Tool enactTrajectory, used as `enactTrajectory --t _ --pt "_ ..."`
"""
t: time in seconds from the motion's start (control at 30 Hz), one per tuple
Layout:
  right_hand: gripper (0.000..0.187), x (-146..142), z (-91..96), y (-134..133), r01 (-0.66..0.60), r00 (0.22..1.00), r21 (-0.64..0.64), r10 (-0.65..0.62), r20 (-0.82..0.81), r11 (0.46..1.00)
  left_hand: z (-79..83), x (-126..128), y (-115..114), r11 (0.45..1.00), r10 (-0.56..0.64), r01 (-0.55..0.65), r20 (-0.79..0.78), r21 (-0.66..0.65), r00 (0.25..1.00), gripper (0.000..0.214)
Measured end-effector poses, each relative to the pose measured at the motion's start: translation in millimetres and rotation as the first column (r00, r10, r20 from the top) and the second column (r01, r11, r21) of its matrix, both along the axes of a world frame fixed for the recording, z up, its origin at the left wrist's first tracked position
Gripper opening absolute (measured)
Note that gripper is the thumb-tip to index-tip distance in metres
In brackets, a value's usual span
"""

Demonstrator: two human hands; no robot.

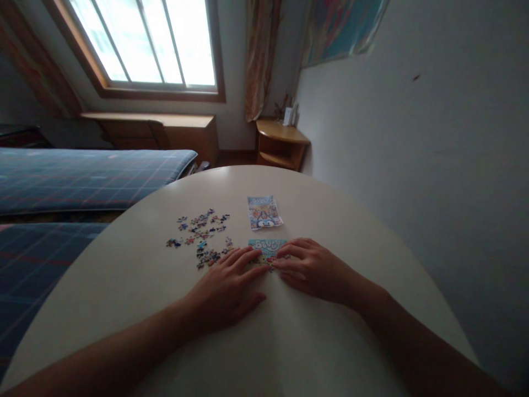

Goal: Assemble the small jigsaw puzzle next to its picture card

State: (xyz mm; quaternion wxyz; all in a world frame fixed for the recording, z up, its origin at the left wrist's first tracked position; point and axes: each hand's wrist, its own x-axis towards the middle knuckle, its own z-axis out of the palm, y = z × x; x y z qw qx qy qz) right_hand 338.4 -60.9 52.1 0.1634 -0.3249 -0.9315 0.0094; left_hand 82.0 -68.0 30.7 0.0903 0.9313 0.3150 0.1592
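A partly joined jigsaw puzzle (268, 245) with a light-blue lettered top lies flat on the table. My left hand (233, 281) rests palm down with fingers stretched out, their tips on the puzzle's left and lower part. From the right, my right hand (308, 267) reaches in with bent fingers touching the puzzle's right edge. Whether a piece lies under those fingertips is hidden. Many loose puzzle pieces (202, 227) are scattered to the left, some close by my left fingers. Beyond the puzzle lies a printed picture sheet (263, 213) with a blue character on it.
All of this is on a round white table (330, 342). Mattresses with a blue plaid cover (91, 179) stand along its left side. A white wall (433, 165) rises close on the right. A small wooden corner shelf (283, 132) is past the far edge, beneath a curtain.
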Motion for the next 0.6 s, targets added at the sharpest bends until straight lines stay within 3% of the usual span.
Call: enactTrajectory --t 0.33,0.6 --pt "0.024 -5.5 -0.7 -4.5 0.012 0.998 0.027 -0.013 0.058 1.000 -3.3 0.5 1.8 1.000 -0.002 0.002 -0.025 0.006 1.000 0.052" --pt "0.012 3.5 -7.4 1.8 -0.018 0.998 0.024 0.019 -0.057 1.000 -1.0 2.8 0.8 0.999 -0.007 0.010 -0.068 0.036 0.998 0.050"
